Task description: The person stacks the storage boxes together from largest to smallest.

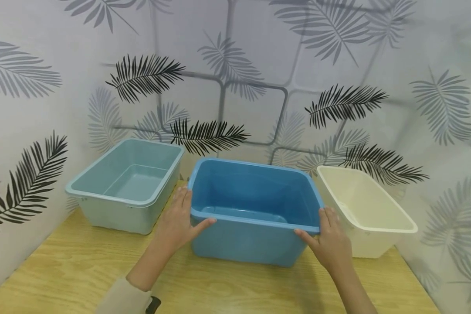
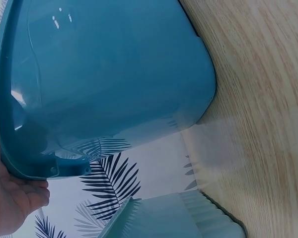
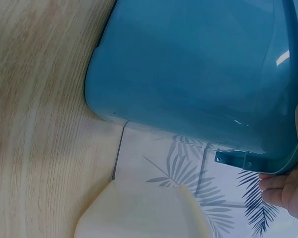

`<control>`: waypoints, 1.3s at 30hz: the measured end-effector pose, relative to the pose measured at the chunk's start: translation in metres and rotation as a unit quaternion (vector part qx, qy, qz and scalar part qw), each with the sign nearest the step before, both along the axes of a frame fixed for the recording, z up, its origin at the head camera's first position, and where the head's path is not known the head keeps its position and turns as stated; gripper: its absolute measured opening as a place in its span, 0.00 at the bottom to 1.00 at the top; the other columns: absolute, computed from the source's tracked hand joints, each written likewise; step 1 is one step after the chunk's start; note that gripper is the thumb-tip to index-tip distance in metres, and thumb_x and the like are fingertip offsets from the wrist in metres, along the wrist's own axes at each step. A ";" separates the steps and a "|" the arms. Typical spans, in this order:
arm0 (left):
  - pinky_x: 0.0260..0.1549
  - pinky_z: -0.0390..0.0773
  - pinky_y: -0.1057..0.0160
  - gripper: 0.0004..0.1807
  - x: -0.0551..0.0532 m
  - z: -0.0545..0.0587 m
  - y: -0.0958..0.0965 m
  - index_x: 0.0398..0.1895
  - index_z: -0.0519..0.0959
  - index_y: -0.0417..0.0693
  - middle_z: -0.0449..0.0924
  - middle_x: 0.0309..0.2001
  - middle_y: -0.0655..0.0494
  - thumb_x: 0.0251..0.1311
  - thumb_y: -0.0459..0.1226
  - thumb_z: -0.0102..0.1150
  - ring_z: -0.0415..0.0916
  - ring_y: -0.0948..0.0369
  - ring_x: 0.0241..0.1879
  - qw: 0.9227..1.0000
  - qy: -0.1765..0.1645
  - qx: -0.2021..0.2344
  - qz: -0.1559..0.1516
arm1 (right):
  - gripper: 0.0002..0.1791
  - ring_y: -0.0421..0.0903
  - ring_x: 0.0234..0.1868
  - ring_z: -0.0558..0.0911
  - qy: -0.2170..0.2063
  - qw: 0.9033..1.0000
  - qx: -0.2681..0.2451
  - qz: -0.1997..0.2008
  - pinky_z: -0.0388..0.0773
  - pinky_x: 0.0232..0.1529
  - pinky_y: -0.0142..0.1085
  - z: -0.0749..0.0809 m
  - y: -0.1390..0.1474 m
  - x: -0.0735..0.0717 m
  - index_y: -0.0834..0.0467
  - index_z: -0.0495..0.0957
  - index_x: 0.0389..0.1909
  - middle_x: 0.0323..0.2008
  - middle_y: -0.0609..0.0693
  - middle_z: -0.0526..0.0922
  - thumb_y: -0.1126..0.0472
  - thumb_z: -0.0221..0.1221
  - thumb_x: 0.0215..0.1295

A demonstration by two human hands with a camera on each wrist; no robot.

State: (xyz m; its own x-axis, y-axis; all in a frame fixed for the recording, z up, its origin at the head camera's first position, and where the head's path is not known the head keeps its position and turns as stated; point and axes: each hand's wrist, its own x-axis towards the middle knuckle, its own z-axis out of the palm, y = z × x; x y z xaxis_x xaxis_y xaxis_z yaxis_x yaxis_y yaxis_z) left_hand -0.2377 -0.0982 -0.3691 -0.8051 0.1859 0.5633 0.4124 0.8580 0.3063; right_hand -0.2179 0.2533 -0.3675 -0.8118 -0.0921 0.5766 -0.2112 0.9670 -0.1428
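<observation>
A blue plastic tub [image 1: 251, 240] stands on the wooden table between two other tubs, its open top facing up. My left hand [image 1: 178, 220] grips its left front corner, thumb on the front rim and fingers along the side. At the right front corner my right hand [image 1: 331, 240] holds the rim in the same manner. In the left wrist view, the left fingers [image 2: 32, 196] reach beneath the tub's rim. The right wrist view shows the right fingers [image 3: 275, 191] under the opposite corner. Nothing lies on the visible part of the tub's floor.
To the left stands a pale blue-green tub [image 1: 117, 216], close to my left hand. A cream tub [image 1: 370, 242] is on the right, just beyond my right hand. Behind them rises a wall [image 1: 259, 52] with a leaf pattern. The wooden table [image 1: 82, 270] extends toward me.
</observation>
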 end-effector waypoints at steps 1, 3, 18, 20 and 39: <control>0.59 0.67 0.44 0.56 0.000 0.000 0.000 0.62 0.61 0.26 0.61 0.64 0.31 0.50 0.70 0.46 0.57 0.41 0.67 1.000 0.000 0.000 0.001 | 0.50 0.67 0.63 0.65 0.001 1.000 0.000 0.000 0.74 0.46 0.60 0.000 0.000 0.000 0.75 0.64 0.59 0.60 0.70 0.67 0.34 0.57 0.53; 0.59 0.68 0.44 0.56 0.000 0.000 0.000 0.62 0.61 0.26 0.61 0.64 0.31 0.50 0.70 0.46 0.57 0.40 0.66 1.000 0.002 -0.002 0.002 | 0.49 0.67 0.63 0.65 0.005 1.000 0.001 0.001 0.74 0.45 0.60 0.000 -0.001 0.000 0.75 0.64 0.58 0.60 0.71 0.67 0.34 0.57 0.53; 0.62 0.64 0.45 0.57 0.000 0.000 -0.004 0.63 0.60 0.26 0.59 0.66 0.31 0.50 0.71 0.45 0.54 0.41 0.68 1.000 -0.014 -0.008 0.007 | 0.49 0.66 0.62 0.66 0.015 1.000 0.004 0.004 0.76 0.43 0.59 0.000 -0.004 -0.001 0.75 0.66 0.57 0.59 0.71 0.69 0.34 0.57 0.53; 0.61 0.64 0.45 0.58 -0.001 0.000 -0.003 0.63 0.60 0.26 0.60 0.65 0.31 0.50 0.72 0.41 0.54 0.41 0.68 1.000 -0.009 -0.010 0.008 | 0.49 0.66 0.62 0.67 0.016 1.000 0.005 0.004 0.76 0.41 0.59 0.000 -0.003 -0.001 0.75 0.66 0.57 0.59 0.71 0.69 0.33 0.57 0.53; 0.55 0.72 0.45 0.58 0.000 0.003 0.000 0.63 0.61 0.27 0.60 0.65 0.32 0.50 0.73 0.40 0.55 0.42 0.68 1.000 -0.013 -0.020 0.012 | 0.51 0.66 0.60 0.68 0.027 1.000 0.007 0.011 0.76 0.41 0.59 0.000 0.001 -0.002 0.74 0.67 0.56 0.57 0.70 0.70 0.29 0.53 0.53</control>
